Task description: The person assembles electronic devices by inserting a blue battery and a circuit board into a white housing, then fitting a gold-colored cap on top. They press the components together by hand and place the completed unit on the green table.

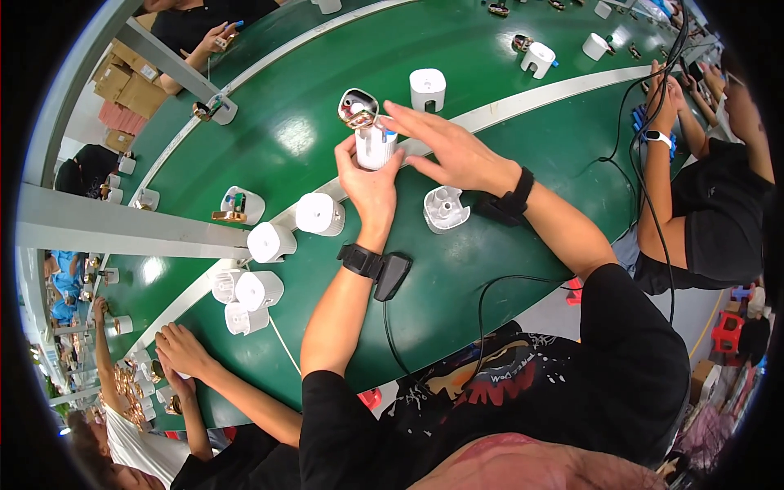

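- Left hand (pixel 371 186): fingers gripping a white housing (pixel 375 155) over the green table (pixel 531 261).
- Right hand (pixel 461 153): fingers extended, thumb apart, beside the housing; contact unclear.
- Electronic assembly (pixel 358 109): at the housing's far end.

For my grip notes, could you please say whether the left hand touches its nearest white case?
Touching: the head view shows the left hand clasping the white case by its sides.

2 blk. wrist straps (pixel 359 260); nearby wht. rounded-square plastic housings (pixel 372 152): 1 in left hand (pixel 369 184), 1 upturned nr. right hand (pixel 465 155), 1 beyond it, 5 grouped L, 1 w/ green circuit board (pixel 238 201).
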`<state>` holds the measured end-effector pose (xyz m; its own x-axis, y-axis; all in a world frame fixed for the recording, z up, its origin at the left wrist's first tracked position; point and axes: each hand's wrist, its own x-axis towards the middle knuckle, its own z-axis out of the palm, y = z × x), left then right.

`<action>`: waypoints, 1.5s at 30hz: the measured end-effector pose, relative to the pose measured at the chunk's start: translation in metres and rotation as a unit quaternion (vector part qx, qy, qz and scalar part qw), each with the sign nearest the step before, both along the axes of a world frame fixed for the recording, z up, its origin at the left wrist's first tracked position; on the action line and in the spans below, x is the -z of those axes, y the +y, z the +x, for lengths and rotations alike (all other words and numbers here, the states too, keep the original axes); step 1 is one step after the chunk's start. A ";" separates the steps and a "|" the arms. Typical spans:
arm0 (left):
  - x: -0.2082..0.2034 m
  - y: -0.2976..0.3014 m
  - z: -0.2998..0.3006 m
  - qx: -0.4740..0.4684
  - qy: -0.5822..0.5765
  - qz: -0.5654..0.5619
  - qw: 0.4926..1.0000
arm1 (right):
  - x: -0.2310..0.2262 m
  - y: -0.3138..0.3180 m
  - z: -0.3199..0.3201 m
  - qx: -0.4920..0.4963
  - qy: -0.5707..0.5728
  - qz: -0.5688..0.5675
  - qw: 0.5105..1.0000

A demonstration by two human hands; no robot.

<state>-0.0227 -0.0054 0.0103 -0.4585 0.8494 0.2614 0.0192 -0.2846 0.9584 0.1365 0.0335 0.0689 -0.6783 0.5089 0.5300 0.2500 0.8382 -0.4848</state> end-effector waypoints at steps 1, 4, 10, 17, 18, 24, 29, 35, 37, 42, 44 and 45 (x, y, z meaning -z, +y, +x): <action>0.001 0.000 -0.001 -0.004 0.000 0.003 1.000 | 0.000 -0.001 -0.001 -0.004 -0.012 0.006 1.000; 0.002 0.000 -0.003 -0.011 -0.003 0.008 1.000 | -0.006 0.001 0.002 -0.006 -0.023 -0.002 1.000; -0.003 0.001 -0.005 -0.025 0.071 -0.036 0.997 | -0.004 -0.001 -0.002 -0.007 -0.024 -0.059 0.998; -0.015 0.008 -0.007 -0.107 0.175 -0.088 0.975 | 0.001 0.040 0.006 0.043 0.064 -0.017 0.997; -0.015 0.009 -0.010 -0.144 0.226 -0.130 0.955 | 0.004 0.050 0.012 0.037 0.064 -0.018 0.997; 0.002 0.018 -0.013 -0.158 0.371 -0.181 0.897 | 0.020 0.080 0.020 0.192 -0.093 -0.169 0.962; 0.007 0.019 -0.017 -0.122 0.452 -0.213 0.858 | 0.016 0.081 0.024 0.212 -0.093 -0.149 0.961; -0.003 0.005 -0.005 -0.177 0.376 -0.130 0.900 | 0.009 0.076 0.051 0.052 0.284 -0.536 0.793; -0.005 -0.003 0.004 -0.169 0.343 -0.139 0.913 | 0.007 0.070 0.052 0.018 0.357 -0.587 0.727; -0.012 -0.008 0.007 -0.160 0.198 -0.163 0.953 | -0.001 0.063 0.052 -0.015 0.396 -0.596 0.699; -0.011 -0.012 0.004 -0.165 0.160 -0.163 0.959 | -0.006 0.059 0.047 -0.012 0.396 -0.603 0.692; -0.005 -0.017 0.005 -0.174 0.150 -0.139 0.963 | -0.005 0.059 0.043 -0.018 0.394 -0.606 0.691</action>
<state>-0.0173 -0.0223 0.0150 -0.6676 0.7142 0.2103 0.3547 0.0567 0.9333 0.1799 0.0921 0.0741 -0.4469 0.8927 -0.0587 -0.5019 -0.3045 -0.8095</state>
